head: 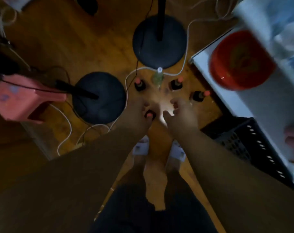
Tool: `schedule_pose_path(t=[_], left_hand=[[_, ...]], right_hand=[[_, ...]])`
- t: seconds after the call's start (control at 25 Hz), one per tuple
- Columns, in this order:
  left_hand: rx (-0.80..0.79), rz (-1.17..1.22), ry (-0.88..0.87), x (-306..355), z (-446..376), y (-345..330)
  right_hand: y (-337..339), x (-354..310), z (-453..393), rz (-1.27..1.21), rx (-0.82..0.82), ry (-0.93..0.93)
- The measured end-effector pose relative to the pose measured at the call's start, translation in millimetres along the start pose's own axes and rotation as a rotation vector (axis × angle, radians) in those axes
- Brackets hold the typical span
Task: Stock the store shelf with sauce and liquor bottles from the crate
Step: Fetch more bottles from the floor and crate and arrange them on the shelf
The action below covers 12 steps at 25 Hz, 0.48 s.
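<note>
Reaching Down for Bottles Standing on the Floor

Bending over the wooden floor [95, 52], the person lowers both hands among a loose ring of bottles. The left hand [139, 113] curls its fingers round the neck of a dark bottle [149, 115] with a pink cap, which shows between the fingers. The right hand [183, 113] hangs just beside it with fingers loosely spread, holding nothing. Three more dark bottles with pink caps stand apart on the floor: one at upper left [139, 84], one at upper right [176, 84], and one at right [200, 95]. A clear bottle [158, 78] with a pale cap stands between the upper two. The black slotted crate [243, 142] sits near the right forearm, and the white shelf [260, 101] rises beyond it, carrying a red bowl [240, 61].

These look like glass, so probably heavy for their size, stiff, smooth and breakable. A grip on the neck just under the cap suits lifting; the body gives a steadier hold for carrying. Motion blur hides finer detail.
</note>
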<state>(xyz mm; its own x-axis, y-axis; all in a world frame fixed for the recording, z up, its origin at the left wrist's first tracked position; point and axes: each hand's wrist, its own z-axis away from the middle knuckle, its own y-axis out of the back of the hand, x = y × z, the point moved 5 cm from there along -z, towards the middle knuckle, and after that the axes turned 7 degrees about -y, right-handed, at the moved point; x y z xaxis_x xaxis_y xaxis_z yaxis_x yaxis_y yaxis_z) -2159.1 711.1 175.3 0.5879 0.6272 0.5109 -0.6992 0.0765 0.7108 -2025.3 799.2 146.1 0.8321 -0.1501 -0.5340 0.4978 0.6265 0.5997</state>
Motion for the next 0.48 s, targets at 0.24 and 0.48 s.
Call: schedule_pose_path(t=[0.24, 0.48], left_hand=[[-0.112, 0.083, 0.314, -133.5, -72.6, -159.2], [-0.093, 0.265, 0.261, -180.4, -138.7, -260.6]], right_hand=[[-130.1, 96.4, -102.5, 0.216, -0.13, 0.072], [-183.8, 147.5, -175.1, 0.313, -0.09, 0.092]])
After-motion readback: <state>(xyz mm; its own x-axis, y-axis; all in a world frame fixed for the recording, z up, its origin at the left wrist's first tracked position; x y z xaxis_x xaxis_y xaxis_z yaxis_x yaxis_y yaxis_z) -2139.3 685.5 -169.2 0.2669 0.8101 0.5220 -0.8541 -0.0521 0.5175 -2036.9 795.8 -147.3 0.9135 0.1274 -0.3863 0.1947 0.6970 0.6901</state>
